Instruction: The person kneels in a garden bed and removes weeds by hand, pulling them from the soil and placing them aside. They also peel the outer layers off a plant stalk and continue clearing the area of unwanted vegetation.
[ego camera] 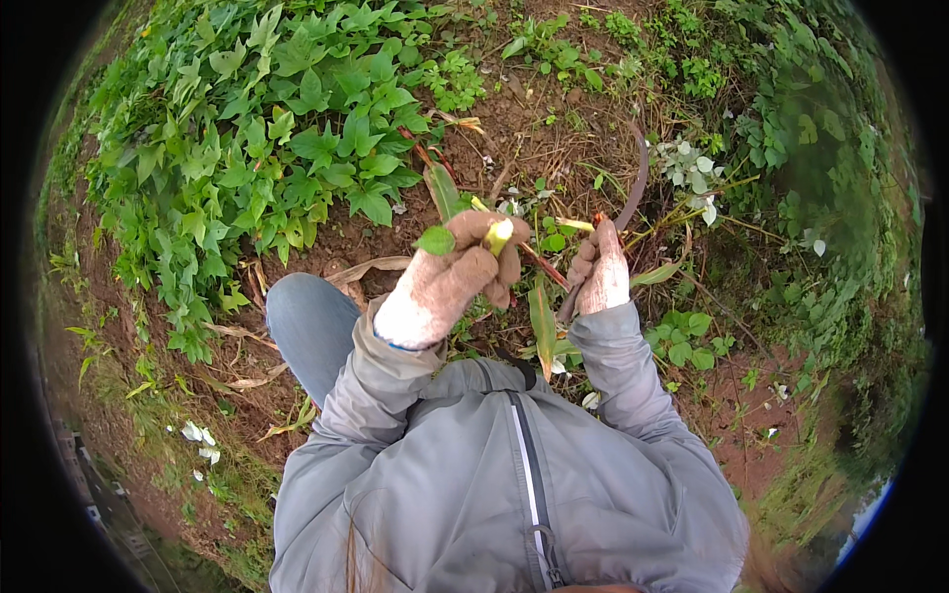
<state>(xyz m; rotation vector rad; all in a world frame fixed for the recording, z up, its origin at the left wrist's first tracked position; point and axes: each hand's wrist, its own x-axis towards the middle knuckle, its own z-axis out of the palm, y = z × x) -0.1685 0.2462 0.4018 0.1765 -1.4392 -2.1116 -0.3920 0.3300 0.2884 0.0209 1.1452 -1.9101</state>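
Observation:
My left hand [463, 270], in a soil-stained white work glove, grips a green plant stalk [499, 233] whose pale end points up. A small green leaf [434, 240] shows against the back of this glove. In a similar dirty glove, my right hand [599, 268] closes around the handle of a sickle. Its curved dark blade [636, 181] extends forward, away from my body. A reddish stem [545, 265] spans the gap between the hands; whether either one holds it I cannot tell. Another pale stalk end [574, 224] shows beside my right fingers.
Dense leafy vines [296, 141] cover the ground at front left. Taller green growth [830, 163] rises on the right. Brown soil [511, 111] with dry stems lies ahead. A long dry leaf [371, 268] lies by my bent knee [308, 319]. White-leaved sprigs [693, 170] stand right of the blade.

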